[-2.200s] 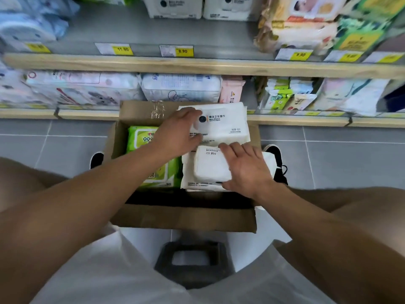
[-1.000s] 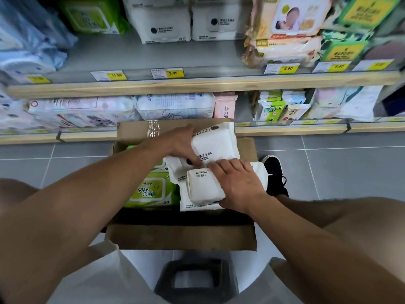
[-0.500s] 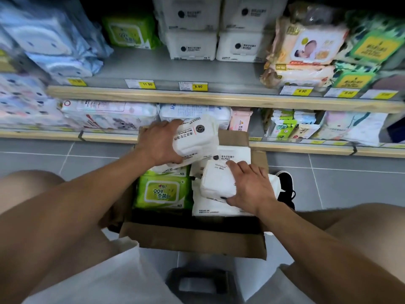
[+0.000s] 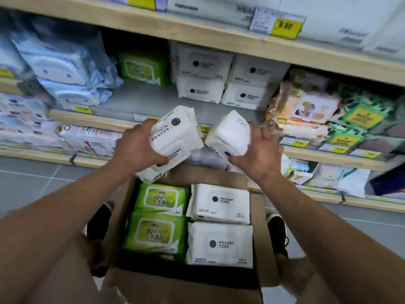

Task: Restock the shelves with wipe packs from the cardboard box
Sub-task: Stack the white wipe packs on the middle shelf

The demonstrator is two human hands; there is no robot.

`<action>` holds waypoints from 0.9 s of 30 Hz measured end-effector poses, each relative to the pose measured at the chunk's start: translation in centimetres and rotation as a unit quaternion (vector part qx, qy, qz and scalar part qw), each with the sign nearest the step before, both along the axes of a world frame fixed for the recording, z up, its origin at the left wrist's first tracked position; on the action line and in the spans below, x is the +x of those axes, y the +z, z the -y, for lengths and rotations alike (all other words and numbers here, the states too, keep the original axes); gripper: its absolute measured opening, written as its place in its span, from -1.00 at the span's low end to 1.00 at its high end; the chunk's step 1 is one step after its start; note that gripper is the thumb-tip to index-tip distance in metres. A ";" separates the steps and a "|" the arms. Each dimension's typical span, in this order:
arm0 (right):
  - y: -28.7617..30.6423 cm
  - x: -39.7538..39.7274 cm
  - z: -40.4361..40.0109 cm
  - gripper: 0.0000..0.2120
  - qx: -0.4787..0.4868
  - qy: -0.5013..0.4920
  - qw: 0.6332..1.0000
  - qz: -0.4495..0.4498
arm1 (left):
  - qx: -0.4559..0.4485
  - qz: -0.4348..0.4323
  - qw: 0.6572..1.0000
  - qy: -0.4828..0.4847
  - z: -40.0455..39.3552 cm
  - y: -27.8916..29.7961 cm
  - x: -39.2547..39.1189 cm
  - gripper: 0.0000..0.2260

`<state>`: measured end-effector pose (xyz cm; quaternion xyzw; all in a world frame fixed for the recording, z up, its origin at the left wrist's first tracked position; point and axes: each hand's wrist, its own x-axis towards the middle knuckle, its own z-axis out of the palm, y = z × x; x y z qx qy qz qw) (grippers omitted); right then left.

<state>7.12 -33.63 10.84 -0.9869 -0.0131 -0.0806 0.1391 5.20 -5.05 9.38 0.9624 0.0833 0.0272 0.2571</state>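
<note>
Now my left hand (image 4: 138, 148) grips soft white wipe packs (image 4: 175, 137); my right hand (image 4: 258, 156) grips another white wipe pack (image 4: 230, 134) above the brown cardboard box (image 4: 258, 216).

Both forearms stretched forward above the cardboard box (image 4: 182, 284), bare. Left hand (image 4: 137, 148) curled round white wipe packs (image 4: 175, 139), thumb underneath. Right hand (image 4: 257, 154) gripping another white pack (image 4: 230, 133), just beside, knuckles up.
</note>
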 end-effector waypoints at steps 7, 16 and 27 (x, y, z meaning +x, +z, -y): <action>4.2 8.5 -1.7 -0.09 -0.047 0.028 0.996 0.069 | 0.028 0.034 0.999 -0.004 -0.1 0.9 4.6 -0.07; 1.6 17.6 -2.4 -0.10 -0.182 0.094 0.975 0.086 | 0.066 0.055 0.996 0.022 -1.8 0.4 9.2 -0.09; -2.7 22.5 1.4 -0.16 -0.219 0.028 0.975 0.009 | 0.086 0.063 0.994 0.005 -2.3 -0.3 10.4 -0.10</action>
